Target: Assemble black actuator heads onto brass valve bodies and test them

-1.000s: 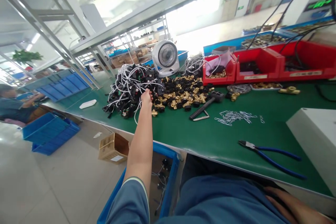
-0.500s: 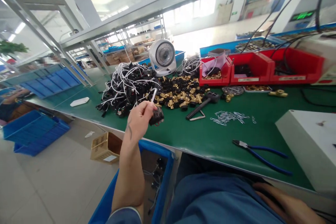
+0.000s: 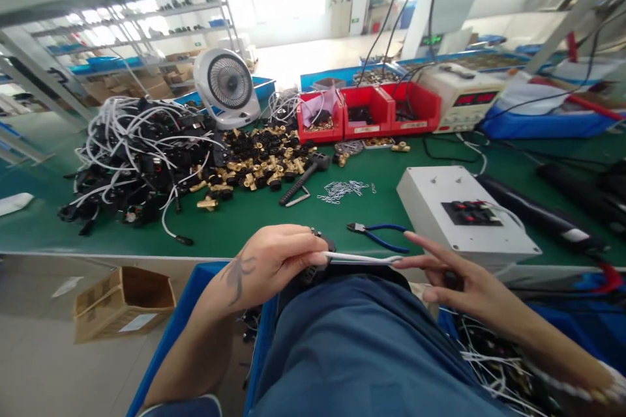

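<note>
Low in front of my body, my left hand (image 3: 286,254) grips a small black cable-fitted part (image 3: 317,267), mostly hidden by the fingers. From it a white cable (image 3: 362,258) stretches across to my right hand (image 3: 450,273). There the index finger points out straight, while the other fingers and thumb close around the cable's far end. A dark, plug-like piece (image 3: 452,280) shows between thumb and fingers. Just beyond the hands lie blue-handled pliers (image 3: 384,234). To the left on the green table (image 3: 235,234) rests a heap of similar black parts with white cables (image 3: 141,150).
Brass fittings (image 3: 254,169), a black hammer (image 3: 306,179) and wire clips (image 3: 342,191) lie mid-table. Behind them stand a fan (image 3: 229,88) and red bins (image 3: 369,111). A white switch box (image 3: 464,208) is at right. Below are a carton (image 3: 124,303) and a blue crate (image 3: 195,280).
My left hand has come from the heap toward my body, bringing the black part with its white cable. My right hand has risen from my lap to the cable's end. The view has swung right.
</note>
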Motion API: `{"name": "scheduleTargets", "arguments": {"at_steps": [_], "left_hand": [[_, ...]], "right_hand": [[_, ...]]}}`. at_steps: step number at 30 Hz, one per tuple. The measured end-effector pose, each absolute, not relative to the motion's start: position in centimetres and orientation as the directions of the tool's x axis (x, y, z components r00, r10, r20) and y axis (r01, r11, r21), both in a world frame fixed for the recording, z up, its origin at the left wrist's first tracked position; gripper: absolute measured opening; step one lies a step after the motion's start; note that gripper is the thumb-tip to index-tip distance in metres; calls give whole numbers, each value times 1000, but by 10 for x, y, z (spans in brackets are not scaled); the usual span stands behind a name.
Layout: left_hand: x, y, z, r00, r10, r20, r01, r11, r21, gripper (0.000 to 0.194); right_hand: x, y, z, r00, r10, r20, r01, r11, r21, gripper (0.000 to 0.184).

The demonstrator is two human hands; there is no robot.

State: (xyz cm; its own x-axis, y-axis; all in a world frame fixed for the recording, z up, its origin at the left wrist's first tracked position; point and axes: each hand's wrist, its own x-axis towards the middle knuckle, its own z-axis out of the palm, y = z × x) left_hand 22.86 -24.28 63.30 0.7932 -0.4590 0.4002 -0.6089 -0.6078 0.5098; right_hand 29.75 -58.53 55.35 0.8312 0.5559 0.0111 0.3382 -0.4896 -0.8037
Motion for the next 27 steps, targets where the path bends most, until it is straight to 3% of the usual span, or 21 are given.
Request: {"name": "scheduleTargets", "arguments": {"at_steps": [3,5,11,15,19,21,24,27], "left_hand": [[222,-245,636,752,-481,450,-657,-594,464,33],[220,-245,635,739,-474,479,-666,-622,411,34],[254,-223,597,789,-337,515,-451,-885,113,38],[276,-207,563,821,-259,508,-368,-922,125,44],[269,-229,558,832,-202,517,-344,-919,194,37],[262,-263,562,846,-208,491,-390,-869,303,35],[259,-326,564,920,-274,280,-383,-475,792,34],[263,-373,557,910,-363,199,-329,-340,881,25]], "right_hand": [[301,-575,556,768,623,-149,245,-501,-830,71],[302,-568,558,775,609,-169,249,-540,-804,60],[292,-563,566,921,382,77,289,-537,-793,48],[281,-562,561,906,384,179,373,-525,-765,37],[275,-555,550,802,514,305,575,-524,-628,28],[273,-552,544,727,589,353,671,-499,-549,27],[273,-552,535,641,682,351,750,-461,-474,28],[270,-557,529,620,726,299,762,-465,-451,31]]}}
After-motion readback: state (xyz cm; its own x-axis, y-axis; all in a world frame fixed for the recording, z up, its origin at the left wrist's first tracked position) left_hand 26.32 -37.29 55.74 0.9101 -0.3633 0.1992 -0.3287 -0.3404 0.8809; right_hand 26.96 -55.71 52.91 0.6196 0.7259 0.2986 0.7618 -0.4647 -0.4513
